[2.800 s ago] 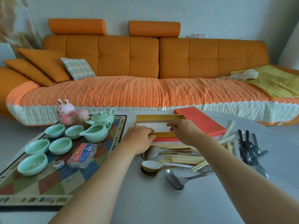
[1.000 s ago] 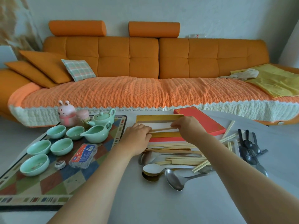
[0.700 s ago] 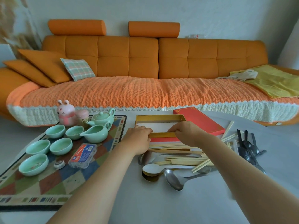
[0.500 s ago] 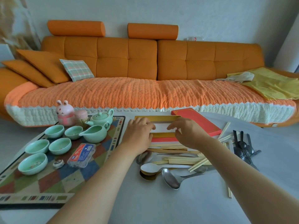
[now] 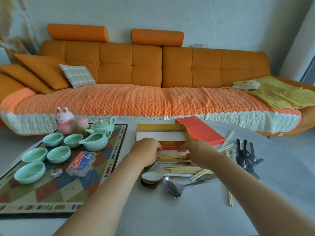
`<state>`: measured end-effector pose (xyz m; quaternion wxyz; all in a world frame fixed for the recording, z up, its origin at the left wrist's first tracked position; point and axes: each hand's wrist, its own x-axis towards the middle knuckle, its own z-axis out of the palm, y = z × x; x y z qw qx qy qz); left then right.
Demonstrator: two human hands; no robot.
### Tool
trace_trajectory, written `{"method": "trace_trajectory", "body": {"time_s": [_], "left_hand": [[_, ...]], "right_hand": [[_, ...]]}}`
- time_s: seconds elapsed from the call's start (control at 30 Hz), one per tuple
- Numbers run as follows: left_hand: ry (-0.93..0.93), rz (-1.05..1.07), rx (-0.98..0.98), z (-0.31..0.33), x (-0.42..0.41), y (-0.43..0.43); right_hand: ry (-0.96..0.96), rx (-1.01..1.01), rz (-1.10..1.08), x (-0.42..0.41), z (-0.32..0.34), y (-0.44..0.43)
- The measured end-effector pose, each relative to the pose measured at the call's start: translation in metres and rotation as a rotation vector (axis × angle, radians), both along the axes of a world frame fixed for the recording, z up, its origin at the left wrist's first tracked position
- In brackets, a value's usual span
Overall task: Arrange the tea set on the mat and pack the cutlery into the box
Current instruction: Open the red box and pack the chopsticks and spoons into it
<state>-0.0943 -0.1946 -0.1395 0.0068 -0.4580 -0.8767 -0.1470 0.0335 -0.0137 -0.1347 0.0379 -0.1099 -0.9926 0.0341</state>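
Fingertips hide beneath the curled left hand (image 5: 146, 153) and right hand (image 5: 199, 152). Each grips one end of the chopsticks (image 5: 170, 154), a pale wooden bundle too tight to count, just before the box (image 5: 160, 126). That open, gold-lined rectangle sits on the bench (image 5: 170, 215), its red lid (image 5: 201, 131) beside it. Five glazed green cups (image 5: 58, 154), one teapot (image 5: 102, 126) and one pitcher (image 5: 95, 142) stand on the chequered mat (image 5: 59, 188). Three spoons (image 5: 172, 186), white, gold and steel, lie nearest. The dark spoons (image 5: 245, 155) overlap, uncountable.
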Motion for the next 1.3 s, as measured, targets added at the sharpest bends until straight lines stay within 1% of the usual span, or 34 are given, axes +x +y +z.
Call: {"method": "trace_trajectory", "body": {"time_s": [0.2,0.37,0.43,0.53,0.6,0.67,0.83,0.93,1.1,1.17,1.3], "left_hand": [[0.016,-0.022,0.0,-0.001,-0.003,0.0],[-0.065,-0.044,-0.012,0.003,-0.003,-0.004],[-0.046,-0.045,0.026,0.007,-0.004,-0.006],[0.062,-0.024,0.189,0.014,-0.012,-0.009],[0.139,0.01,0.286,0.016,-0.019,-0.01],[0.182,0.044,0.318,0.013,-0.027,-0.011],[0.201,0.056,0.196,0.0,-0.033,-0.011],[0.125,0.027,0.123,-0.008,-0.035,-0.009],[0.069,0.025,-0.019,-0.017,-0.04,-0.007],[0.075,0.028,-0.028,-0.017,-0.04,-0.006],[0.113,0.032,-0.023,-0.013,-0.035,-0.003]], "right_hand": [[0.022,-0.018,-0.007,-0.003,-0.002,0.004],[0.017,-0.03,0.013,-0.004,0.003,0.0],[0.094,-0.039,0.042,-0.005,0.006,-0.002],[0.306,-0.04,0.086,-0.012,0.006,0.001],[0.416,-0.044,0.076,-0.019,0.006,0.004],[0.476,-0.052,0.045,-0.026,0.004,0.006],[0.407,-0.084,-0.04,-0.044,-0.005,0.007],[0.385,-0.139,-0.051,-0.056,-0.005,0.004],[0.232,-0.256,-0.1,-0.066,-0.006,0.001],[0.189,-0.296,-0.102,-0.062,-0.005,0.001],[0.182,-0.342,-0.043,-0.05,-0.002,-0.002]]}}
